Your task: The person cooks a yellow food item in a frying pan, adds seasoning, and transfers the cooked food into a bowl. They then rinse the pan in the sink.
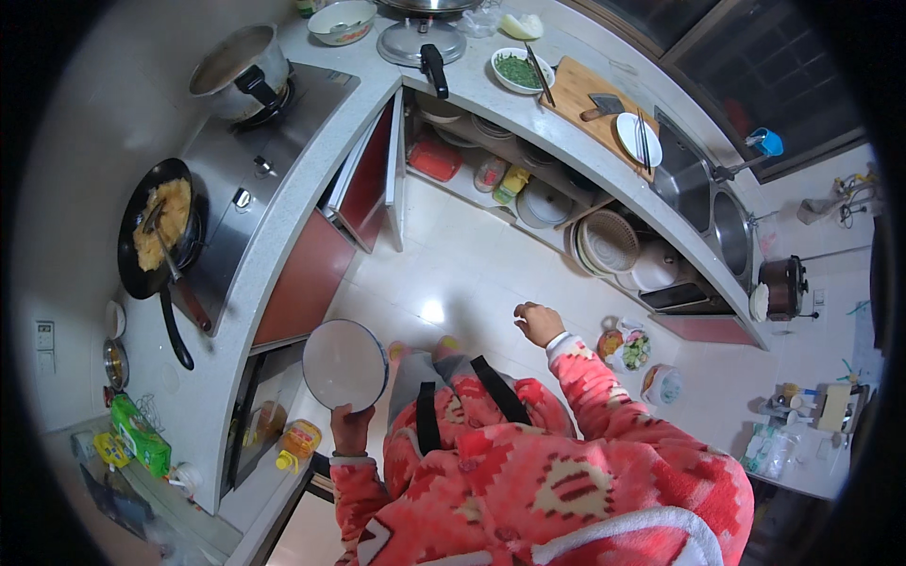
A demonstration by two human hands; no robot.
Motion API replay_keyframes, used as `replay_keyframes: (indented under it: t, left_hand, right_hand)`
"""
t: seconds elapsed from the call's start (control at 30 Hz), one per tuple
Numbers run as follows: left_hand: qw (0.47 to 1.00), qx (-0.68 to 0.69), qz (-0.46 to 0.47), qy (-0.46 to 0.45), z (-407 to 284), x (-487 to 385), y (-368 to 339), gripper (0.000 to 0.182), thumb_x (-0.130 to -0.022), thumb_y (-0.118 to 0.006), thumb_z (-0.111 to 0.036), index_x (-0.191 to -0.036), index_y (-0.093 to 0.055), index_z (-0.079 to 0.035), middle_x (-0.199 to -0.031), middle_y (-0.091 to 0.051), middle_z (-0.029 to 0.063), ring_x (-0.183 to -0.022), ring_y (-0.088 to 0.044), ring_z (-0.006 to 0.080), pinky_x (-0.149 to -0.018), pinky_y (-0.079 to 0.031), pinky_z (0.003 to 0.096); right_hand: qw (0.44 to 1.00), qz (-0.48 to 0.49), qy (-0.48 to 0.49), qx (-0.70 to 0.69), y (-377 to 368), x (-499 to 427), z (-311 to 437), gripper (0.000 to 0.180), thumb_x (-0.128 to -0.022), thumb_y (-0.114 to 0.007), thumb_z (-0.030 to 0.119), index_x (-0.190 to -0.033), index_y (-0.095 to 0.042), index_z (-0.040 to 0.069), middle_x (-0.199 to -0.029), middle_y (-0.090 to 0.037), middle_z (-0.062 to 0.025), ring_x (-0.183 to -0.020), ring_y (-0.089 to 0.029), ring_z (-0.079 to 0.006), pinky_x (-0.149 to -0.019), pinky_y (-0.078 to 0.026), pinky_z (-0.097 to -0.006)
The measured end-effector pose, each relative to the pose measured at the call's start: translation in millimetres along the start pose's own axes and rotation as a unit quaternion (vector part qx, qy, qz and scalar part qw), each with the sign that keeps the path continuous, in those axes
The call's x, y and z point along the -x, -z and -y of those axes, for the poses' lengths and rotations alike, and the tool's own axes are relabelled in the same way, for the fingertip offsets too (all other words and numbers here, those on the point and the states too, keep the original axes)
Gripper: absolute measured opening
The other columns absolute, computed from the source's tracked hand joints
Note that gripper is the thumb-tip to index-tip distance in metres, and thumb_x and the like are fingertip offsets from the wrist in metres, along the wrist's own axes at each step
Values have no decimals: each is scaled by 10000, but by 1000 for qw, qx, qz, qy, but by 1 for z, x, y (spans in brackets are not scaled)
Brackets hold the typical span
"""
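My left hand [352, 429] grips the near rim of a white round plate or shallow bowl [345, 365] with a blue edge, held over the floor beside the counter. Nothing is in my right hand [538, 324], which hangs over the floor with its fingers loosely bent and apart. To the left, a black frying pan [129, 265] sits on the gas stove [283, 152]; it contains a yellow-brown egg-like food [173, 205] and a metal spatula with a wooden handle [185, 290]. A large metal pot [241, 71] stands on the farther burner.
The open lower cabinet holds a woven-look basket [607, 240], a lidded pot [543, 204] and dishes. Above lie a cutting board [577, 85] with a cleaver [603, 106], and a bowl of chopped greens [519, 71]. Bags [632, 351] and an oil bottle [300, 437] stand low down.
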State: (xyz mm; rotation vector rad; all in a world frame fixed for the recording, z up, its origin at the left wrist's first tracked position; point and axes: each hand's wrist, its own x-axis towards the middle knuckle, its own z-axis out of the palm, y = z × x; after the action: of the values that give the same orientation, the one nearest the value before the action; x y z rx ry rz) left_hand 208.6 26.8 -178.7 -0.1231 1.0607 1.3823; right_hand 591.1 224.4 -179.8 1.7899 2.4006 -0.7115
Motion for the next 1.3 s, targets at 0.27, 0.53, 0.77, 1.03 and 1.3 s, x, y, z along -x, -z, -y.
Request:
replay_keyframes:
  t: [0.27, 0.53, 0.77, 1.03, 1.3]
  left_hand:
    - [992, -107, 54, 41, -4, -37, -25, 601, -702, -563, -154, -1265, -369, -71, -1159, -512, 107, -1024, -550, 278, -754, -530, 385]
    - [975, -175, 73, 117, 19, -86, -29, 668, -687, -587, -143, -1295, -321, -68, -1205, -474, 119, -1060, -528, 281, -780, -516, 440]
    - [987, -120, 37, 104, 67, -101, -37, 617, -700, -547, -48, -1280, -336, -47, -1164, -486, 106, -1039, -524, 244, -827, -474, 368]
    - [996, -61, -51, 32, 124, -118, -91, 666, -654, -567, -40, -1280, -344, 6, -1214, -459, 131, -1121, -460, 276, -954, -367, 388]
    - [989, -74, -129, 20, 182, -135, -103, 710, -606, -622, -118, -1252, -365, 26, -1151, -496, 135, -1066, -494, 285, -917, -392, 392]
  right_hand:
    - [992, 63, -77, -72, 4, -47, -1, 314, -793, -597, 359, -728, -643, 55, -766, -639, -128, -719, -611, -308, -655, -486, -397]
    - [961, 56, -89, -256, -77, -131, -69, 567, -786, -609, 419, -1165, -500, 12, -911, -636, -176, -840, -614, -293, -773, -476, -354]
    - [954, 58, -255, -146, -61, -222, -189, 651, -763, -608, 434, -1191, -480, -38, -1017, -598, -242, -976, -575, -344, -873, -435, -364]
    - [970, -116, -211, -20, -69, -340, -300, 508, -781, -592, 316, -1162, -491, -4, -1140, -508, -265, -1045, -504, -396, -878, -426, -429]
    - [909, -390, 65, 131, -19, -461, -266, 433, -815, -531, 191, -1208, -426, 44, -1058, -532, -254, -1007, -493, -418, -888, -387, -451]
